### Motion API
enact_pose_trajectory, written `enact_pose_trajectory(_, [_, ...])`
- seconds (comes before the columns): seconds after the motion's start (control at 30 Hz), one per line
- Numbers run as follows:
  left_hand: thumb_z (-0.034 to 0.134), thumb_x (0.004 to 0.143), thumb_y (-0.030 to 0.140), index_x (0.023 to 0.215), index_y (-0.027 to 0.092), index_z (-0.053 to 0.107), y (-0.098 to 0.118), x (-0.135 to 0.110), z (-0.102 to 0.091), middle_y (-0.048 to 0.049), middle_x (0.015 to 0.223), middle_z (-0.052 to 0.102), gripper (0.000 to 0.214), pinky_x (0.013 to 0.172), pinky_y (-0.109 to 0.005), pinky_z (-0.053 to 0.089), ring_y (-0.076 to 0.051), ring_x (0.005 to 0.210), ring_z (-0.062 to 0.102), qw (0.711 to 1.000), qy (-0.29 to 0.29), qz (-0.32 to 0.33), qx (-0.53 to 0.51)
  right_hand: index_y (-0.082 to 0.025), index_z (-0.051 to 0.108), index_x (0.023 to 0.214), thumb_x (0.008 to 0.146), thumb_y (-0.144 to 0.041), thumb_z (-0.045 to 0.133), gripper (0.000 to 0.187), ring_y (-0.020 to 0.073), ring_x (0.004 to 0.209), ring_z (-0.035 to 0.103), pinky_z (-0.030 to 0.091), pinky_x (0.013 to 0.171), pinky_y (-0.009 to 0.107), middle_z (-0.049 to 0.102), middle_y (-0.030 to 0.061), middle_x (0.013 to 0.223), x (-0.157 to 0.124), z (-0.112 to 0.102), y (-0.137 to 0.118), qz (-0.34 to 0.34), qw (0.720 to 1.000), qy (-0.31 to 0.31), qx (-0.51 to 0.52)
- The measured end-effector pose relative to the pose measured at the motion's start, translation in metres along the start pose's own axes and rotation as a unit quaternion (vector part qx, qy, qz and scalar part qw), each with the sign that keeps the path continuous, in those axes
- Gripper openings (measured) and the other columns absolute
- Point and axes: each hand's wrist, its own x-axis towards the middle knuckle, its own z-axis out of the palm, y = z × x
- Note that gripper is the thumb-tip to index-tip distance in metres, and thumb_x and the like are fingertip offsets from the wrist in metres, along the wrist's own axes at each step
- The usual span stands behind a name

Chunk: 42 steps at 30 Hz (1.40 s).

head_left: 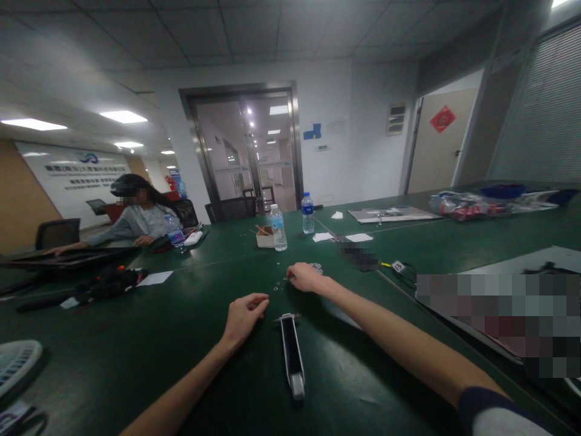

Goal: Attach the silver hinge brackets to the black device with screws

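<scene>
- Green felt covers a long office table [181,363] beneath a tiled ceiling, with glass doors at the far wall.
- Small metal rings [279,283] lie scattered on the felt just left of the right hand [305,277], with a denser pile [316,266] touching its far side.
- That hand rests knuckles-up, fingers curled at the rings; whether anything is pinched, I cannot tell.
- Nearer the body, the left hand [242,315] sits loosely closed, thumb against forefinger, apparently holding nothing.
- Between the forearms lies a narrow black tray [292,351], long axis running away from the body, closest to the left hand.
- Water bottles [278,229] stand beyond, and another person [136,221] sits at far left.
</scene>
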Motion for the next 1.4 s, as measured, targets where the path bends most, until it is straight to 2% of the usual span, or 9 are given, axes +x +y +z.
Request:
enact_pose_trajectory(0.2, [0.057,0.076,0.044,0.093,0.016,0.071,-0.002,0.000,0.000,-0.0041,0.078,0.073,0.036,0.060,-0.029,0.052,-0.018,0.057,0.065,1.000,0.000,-0.004,0.009,-0.018,0.069,0.090,0.077,-0.017,0.058,0.017,0.0210,0.092,0.063,0.045,0.079,0.028,0.068,0.0089,0.095,0.005,0.005,0.013,0.010,0.999,-0.036,-0.007])
enact_pose_trajectory(0.47, [0.058,0.075,0.045,0.095,0.016,0.071,0.006,-0.003,-0.003,-0.0047,0.084,0.072,0.037,0.060,-0.029,0.053,-0.018,0.060,0.065,1.000,-0.001,-0.020,-0.008,-0.019,0.068,0.092,0.072,-0.008,0.058,0.025,0.0179,0.085,0.063,0.044,0.073,0.024,0.068,0.0066,0.090,0.006,0.002,0.020,0.024,0.998,-0.051,0.018])
enact_pose_trajectory(0.6, [0.059,0.075,0.043,0.093,0.015,0.071,0.006,-0.003,-0.002,-0.0048,0.082,0.072,0.036,0.061,-0.029,0.053,-0.017,0.060,0.065,1.000,0.001,-0.009,-0.013,-0.019,0.065,0.096,0.073,-0.007,0.056,0.028,0.0150,0.080,0.063,0.044,0.071,0.021,0.068,0.0035,0.085,0.005,0.000,0.018,0.007,0.998,-0.048,0.044])
enact_pose_trajectory(0.77, [0.060,0.075,0.041,0.095,0.014,0.070,-0.001,-0.002,0.000,-0.0067,0.088,0.072,0.035,0.061,-0.029,0.054,-0.017,0.061,0.065,0.999,0.002,0.000,-0.034,-0.016,0.062,0.101,0.072,-0.012,0.063,0.030,0.0125,0.075,0.062,0.045,0.066,0.019,0.067,0.0014,0.083,0.006,-0.003,0.010,-0.027,0.987,-0.043,0.154])
enact_pose_trajectory(0.93, [0.060,0.073,0.042,0.097,0.015,0.069,-0.002,-0.001,0.001,-0.0063,0.087,0.072,0.037,0.062,-0.030,0.054,-0.018,0.062,0.065,0.999,0.006,0.006,-0.036,-0.013,0.061,0.101,0.067,-0.012,0.069,0.036,0.0116,0.072,0.062,0.046,0.062,0.019,0.065,0.0022,0.085,0.004,-0.004,-0.010,-0.044,0.954,-0.088,0.283])
enact_pose_trajectory(1.03, [0.059,0.074,0.043,0.096,0.016,0.070,0.003,-0.003,-0.001,-0.0051,0.082,0.072,0.036,0.063,-0.030,0.052,-0.019,0.063,0.065,1.000,0.004,0.009,-0.012,-0.013,0.062,0.102,0.065,-0.014,0.071,0.038,0.0113,0.071,0.061,0.046,0.061,0.019,0.064,0.0026,0.087,0.002,-0.004,-0.024,-0.065,0.942,-0.108,0.310])
enact_pose_trajectory(1.17, [0.056,0.075,0.042,0.091,0.018,0.072,0.012,-0.006,-0.004,-0.0034,0.076,0.071,0.033,0.062,-0.029,0.051,-0.019,0.063,0.064,1.000,-0.005,0.011,0.011,-0.013,0.063,0.100,0.062,-0.019,0.074,0.039,0.0104,0.071,0.059,0.045,0.061,0.019,0.062,0.0018,0.089,-0.001,0.000,-0.036,-0.088,0.942,-0.096,0.309])
enact_pose_trajectory(1.3, [0.056,0.076,0.042,0.091,0.018,0.072,0.014,-0.007,-0.005,-0.0037,0.078,0.071,0.033,0.061,-0.029,0.050,-0.019,0.062,0.064,1.000,-0.012,0.017,0.004,-0.013,0.064,0.096,0.061,-0.021,0.073,0.037,0.0103,0.071,0.058,0.045,0.060,0.020,0.061,0.0021,0.091,0.000,0.007,-0.037,-0.088,0.940,-0.076,0.319])
enact_pose_trajectory(1.4, [0.056,0.076,0.042,0.092,0.017,0.072,0.013,-0.007,-0.004,-0.0045,0.083,0.072,0.034,0.060,-0.029,0.051,-0.019,0.062,0.064,1.000,-0.016,0.019,-0.012,-0.013,0.063,0.095,0.061,-0.019,0.072,0.036,0.0100,0.068,0.059,0.046,0.058,0.020,0.060,0.0032,0.094,0.000,0.009,-0.036,-0.079,0.929,-0.084,0.353])
